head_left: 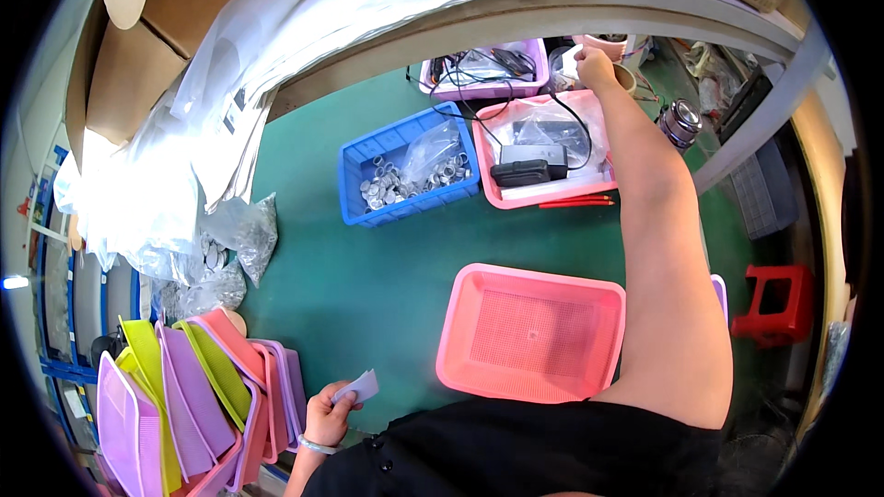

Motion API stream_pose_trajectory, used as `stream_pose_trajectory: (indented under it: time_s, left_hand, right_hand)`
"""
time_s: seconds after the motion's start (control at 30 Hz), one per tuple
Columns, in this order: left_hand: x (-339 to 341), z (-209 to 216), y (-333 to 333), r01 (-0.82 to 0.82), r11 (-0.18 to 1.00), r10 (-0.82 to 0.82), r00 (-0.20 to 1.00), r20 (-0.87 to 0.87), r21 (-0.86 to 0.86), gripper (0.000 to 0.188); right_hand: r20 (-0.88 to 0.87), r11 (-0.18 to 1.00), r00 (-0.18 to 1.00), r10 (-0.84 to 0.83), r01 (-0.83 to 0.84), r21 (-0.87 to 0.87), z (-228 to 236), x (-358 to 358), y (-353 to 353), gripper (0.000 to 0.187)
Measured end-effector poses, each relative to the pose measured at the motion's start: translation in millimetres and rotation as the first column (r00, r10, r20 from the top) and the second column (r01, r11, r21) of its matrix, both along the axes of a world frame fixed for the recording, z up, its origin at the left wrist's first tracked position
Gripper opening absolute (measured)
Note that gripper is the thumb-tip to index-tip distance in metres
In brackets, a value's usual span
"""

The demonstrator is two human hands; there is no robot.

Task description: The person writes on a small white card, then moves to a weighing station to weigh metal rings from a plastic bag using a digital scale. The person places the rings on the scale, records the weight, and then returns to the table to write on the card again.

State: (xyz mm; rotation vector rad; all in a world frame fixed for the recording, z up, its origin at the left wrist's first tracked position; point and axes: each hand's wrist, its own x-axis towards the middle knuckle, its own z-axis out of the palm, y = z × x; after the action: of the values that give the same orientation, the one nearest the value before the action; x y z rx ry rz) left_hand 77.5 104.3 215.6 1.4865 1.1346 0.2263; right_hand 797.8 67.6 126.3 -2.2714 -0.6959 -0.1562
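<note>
My left hand (328, 414), a bracelet at its wrist, pinches a few small white paper slips (363, 387) at the near edge of the table. Stretched far forward, my right hand (597, 68) is closed beside a pale pink pot-like container (610, 40). Something white shows at its fingertips, too small to name. A pink plastic basket (531, 331) with a meshed bottom stands in front of me, under my right arm. Beyond it are a blue bin (362, 212) of small metal caps or rings and another pink basket (495, 186) holding a black device, a cable and clear bags.
Red pencils (577, 202) lie along the far pink basket. Behind it, a purple basket (482, 90) holds black cables. Nested coloured baskets (198, 396) lean at the left, below clear bags (253, 237). A shelf edge (516, 23) crosses above; a red stool (775, 306) stands right.
</note>
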Motion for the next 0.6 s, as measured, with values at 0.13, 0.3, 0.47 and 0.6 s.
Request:
stream_pose_trajectory:
  time_s: [0.13, 0.3, 0.47, 0.6]
  left_hand:
    - [-1.5, -2.2, -0.1, -0.037, 0.999, 0.037, 0.999, -0.02, -0.022, 0.016]
    - [-5.5, -2.3, -2.3, -0.096, 0.995, 0.094, 0.995, -0.033, -0.038, 0.017]
    - [-5.2, -1.0, 0.8, -0.126, 0.992, 0.125, 0.992, -0.029, -0.034, 0.018]
    - [-2.6, -1.8, 2.2, -0.106, 0.994, 0.105, 0.993, -0.046, -0.02, 0.019]
  right_hand:
    - [0.008, 0.99, 1.0, 0.012, -0.011, -0.139, -0.3, 11.7, 13.1, 0.016]
    - [-0.033, 0.949, 0.999, 0.019, -0.029, -0.315, 6.1, 10.3, 31.0, 0.019]
    - [-0.008, 0.945, 1.0, 0.004, -0.007, -0.328, -11.4, 30.9, 45.8, 0.021]
    - [-0.044, 0.962, 0.999, 0.001, -0.013, -0.274, -12.6, 21.7, 50.9, 0.024]
